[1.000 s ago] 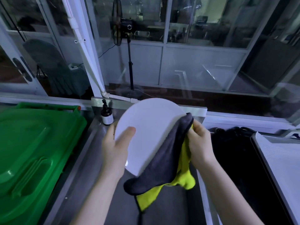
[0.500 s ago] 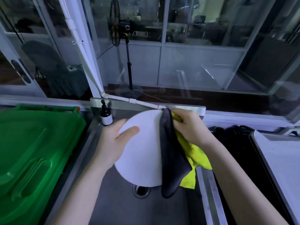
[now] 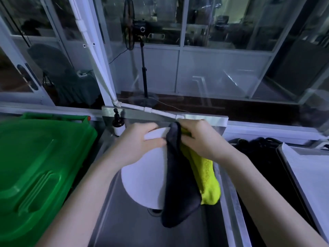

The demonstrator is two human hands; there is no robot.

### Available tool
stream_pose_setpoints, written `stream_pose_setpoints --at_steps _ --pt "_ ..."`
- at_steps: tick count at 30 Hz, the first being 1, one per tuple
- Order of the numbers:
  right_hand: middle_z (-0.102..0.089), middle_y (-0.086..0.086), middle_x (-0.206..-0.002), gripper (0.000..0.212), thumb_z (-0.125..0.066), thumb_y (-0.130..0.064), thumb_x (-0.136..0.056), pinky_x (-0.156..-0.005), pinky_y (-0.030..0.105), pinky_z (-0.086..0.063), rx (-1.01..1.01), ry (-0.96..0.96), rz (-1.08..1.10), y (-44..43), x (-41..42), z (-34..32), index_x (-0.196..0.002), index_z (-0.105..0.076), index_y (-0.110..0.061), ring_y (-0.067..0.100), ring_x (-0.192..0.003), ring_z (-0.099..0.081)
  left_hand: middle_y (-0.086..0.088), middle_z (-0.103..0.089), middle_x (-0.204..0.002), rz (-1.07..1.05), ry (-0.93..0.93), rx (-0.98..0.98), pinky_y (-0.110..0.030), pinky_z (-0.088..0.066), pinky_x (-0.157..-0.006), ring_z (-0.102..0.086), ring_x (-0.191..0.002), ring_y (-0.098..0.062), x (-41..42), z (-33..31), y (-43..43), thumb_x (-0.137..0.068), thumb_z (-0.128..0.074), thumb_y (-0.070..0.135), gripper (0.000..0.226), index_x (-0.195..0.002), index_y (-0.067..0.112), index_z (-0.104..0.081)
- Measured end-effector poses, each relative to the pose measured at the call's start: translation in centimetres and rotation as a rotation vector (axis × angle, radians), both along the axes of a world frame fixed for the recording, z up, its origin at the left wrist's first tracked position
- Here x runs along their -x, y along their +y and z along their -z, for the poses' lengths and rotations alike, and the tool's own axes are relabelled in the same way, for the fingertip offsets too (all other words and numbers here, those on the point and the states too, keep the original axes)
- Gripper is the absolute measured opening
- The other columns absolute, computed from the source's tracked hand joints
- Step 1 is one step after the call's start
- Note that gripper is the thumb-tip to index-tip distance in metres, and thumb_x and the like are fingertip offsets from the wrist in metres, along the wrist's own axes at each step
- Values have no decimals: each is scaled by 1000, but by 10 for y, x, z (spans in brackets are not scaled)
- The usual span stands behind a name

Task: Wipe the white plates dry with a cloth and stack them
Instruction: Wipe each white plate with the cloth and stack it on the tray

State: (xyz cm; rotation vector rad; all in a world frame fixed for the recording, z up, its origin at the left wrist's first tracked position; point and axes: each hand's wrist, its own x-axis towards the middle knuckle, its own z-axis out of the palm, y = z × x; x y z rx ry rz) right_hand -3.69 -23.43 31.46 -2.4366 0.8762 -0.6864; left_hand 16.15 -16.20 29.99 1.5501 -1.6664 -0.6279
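A white plate (image 3: 144, 179) is held over the steel sink (image 3: 124, 227), tilted with its face toward me. My left hand (image 3: 140, 141) grips its upper left rim, thumb on the front. My right hand (image 3: 197, 139) pinches a cloth (image 3: 179, 189), dark grey on one side and yellow-green on the other, against the plate's top right edge. The cloth hangs down over the plate's right side and hides that part. No other plates are in view.
A green plastic bin lid (image 3: 35, 168) fills the left. A dark soap bottle (image 3: 118, 124) stands at the sink's back left corner. The drain (image 3: 154, 212) shows under the plate. Black cables (image 3: 258, 157) and a steel tray (image 3: 306, 177) lie at the right.
The plate has come down and tipped more toward me. My right hand has slid the cloth from the plate's right edge up to its top, close to my left hand.
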Motion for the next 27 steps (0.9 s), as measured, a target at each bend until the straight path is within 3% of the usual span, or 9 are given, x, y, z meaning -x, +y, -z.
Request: stream_pose_setpoints --at_steps 2,5,7,10,13,17,21,24,27 --pt "-63 6 -75 8 -57 -5 -84 -63 28 -37 70 -43 -4 0 -1 2 -88 -62 -1 19 -71 -51 4 -50 -62 -60 25 35 -19 -31 -53 -42 -56 -3 -1 1 -1 -79 -78 38 30 -67 21 -56" --pt "-64 5 -69 9 -58 -5 -88 -65 31 -43 30 -247 209 -3 13 16 -80 -62 -6 18 -68 -55 0 -67 -71 -298 271 52 -27 -41 -60 -55 -63 -8 -5 21 11 -73 -72 46 30 -80 17 -68" --pt "-60 -7 -67 21 -56 -11 -92 -67 22 -44 -159 -498 352 -1 18 30 -74 -60 -21 1 -68 -50 11 -74 -81 -440 529 30 -29 -47 -66 -67 -73 -7 7 37 22 -72 -67 49 25 -88 30 -72" --pt "-66 3 -77 28 -56 -7 -98 -77 37 -47 -533 -766 451 11 17 52 -75 -67 -18 14 -81 -56 15 -76 -94 -510 774 27 -34 -53 -75 -71 -89 -6 26 50 26 -73 -67 50 23 -94 44 -72" --pt "-67 -2 -75 28 -56 -4 -98 -72 31 -47 -577 -672 394 15 24 51 -76 -68 -17 10 -79 -56 13 -76 -94 -453 667 50 -31 -51 -75 -71 -87 -6 16 44 26 -79 -67 41 17 -95 40 -72" --pt "-54 -6 -65 27 -60 0 -92 -59 26 -34 -172 -228 221 5 20 16 -72 -54 -18 6 -63 -45 -8 -70 -81 -242 338 80 -35 -46 -65 -57 -69 -8 -1 26 19 -78 -66 44 28 -86 17 -69" --pt "-52 1 -64 9 -64 -6 -89 -60 32 -26 28 44 34 6 -1 0 -81 -59 -3 17 -68 -37 6 -31 -53 -79 0 161 -26 -25 -50 -28 -54 -6 9 16 12 -81 -68 43 43 -61 16 -41" --pt "-54 4 -66 5 -61 -1 -89 -61 32 -32 -35 -60 116 6 10 8 -84 -61 -1 16 -68 -41 3 -33 -60 -195 154 171 -27 -25 -53 -30 -57 -8 2 26 15 -77 -70 48 53 -65 3 -45" --pt "-59 -12 -66 23 -56 2 -93 -61 18 -41 -305 -383 293 14 24 27 -77 -62 -13 0 -66 -47 -6 -51 -67 -430 495 146 -32 -36 -61 -45 -63 -14 -2 32 19 -66 -70 54 57 -75 0 -57"
